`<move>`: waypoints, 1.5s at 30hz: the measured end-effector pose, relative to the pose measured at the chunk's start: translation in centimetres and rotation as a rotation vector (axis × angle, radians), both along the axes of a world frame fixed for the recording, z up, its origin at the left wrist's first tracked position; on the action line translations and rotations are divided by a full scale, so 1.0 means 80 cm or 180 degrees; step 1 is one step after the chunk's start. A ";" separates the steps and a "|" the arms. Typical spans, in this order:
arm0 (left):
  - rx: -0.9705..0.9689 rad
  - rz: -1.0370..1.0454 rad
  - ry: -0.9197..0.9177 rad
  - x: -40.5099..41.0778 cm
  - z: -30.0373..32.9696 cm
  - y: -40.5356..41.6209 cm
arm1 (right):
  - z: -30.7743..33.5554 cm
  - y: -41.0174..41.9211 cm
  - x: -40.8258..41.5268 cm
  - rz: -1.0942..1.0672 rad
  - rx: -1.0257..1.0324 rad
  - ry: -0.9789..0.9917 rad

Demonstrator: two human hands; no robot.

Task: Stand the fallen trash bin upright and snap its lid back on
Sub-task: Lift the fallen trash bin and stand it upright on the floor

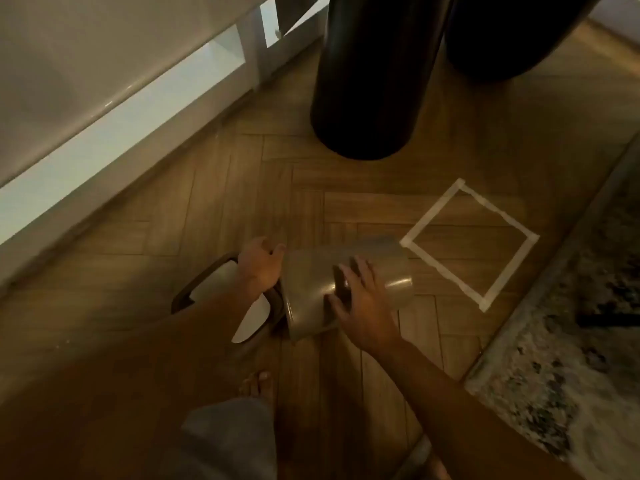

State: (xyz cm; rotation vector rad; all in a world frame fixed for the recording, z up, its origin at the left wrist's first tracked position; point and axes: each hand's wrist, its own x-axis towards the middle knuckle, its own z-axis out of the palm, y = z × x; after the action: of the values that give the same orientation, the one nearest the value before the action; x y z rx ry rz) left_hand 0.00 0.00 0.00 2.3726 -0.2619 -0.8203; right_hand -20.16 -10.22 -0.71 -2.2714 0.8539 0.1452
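Trash bin [311, 282] on its side on the floor [346, 188], long axis running left–right — right hand [360, 299] spread open on its wall, left hand [259, 265] curled at its mouth beside the lid [249, 323].

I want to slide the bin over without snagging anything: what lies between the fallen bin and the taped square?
Nothing: the head view shows the bin lying with one end almost at the taped square's near corner, only bare wooden floor between.
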 end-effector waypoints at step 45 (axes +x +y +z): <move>-0.0742 -0.0959 -0.0657 -0.106 0.103 -0.144 | 0.117 -0.086 -0.116 -0.1497 0.0206 -0.0514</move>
State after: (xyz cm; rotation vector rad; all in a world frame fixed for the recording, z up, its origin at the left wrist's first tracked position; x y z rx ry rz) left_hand -8.46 -11.49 8.24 2.2249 -0.7724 -0.6355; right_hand -29.43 -17.13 8.63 -1.9322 1.2452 -0.2176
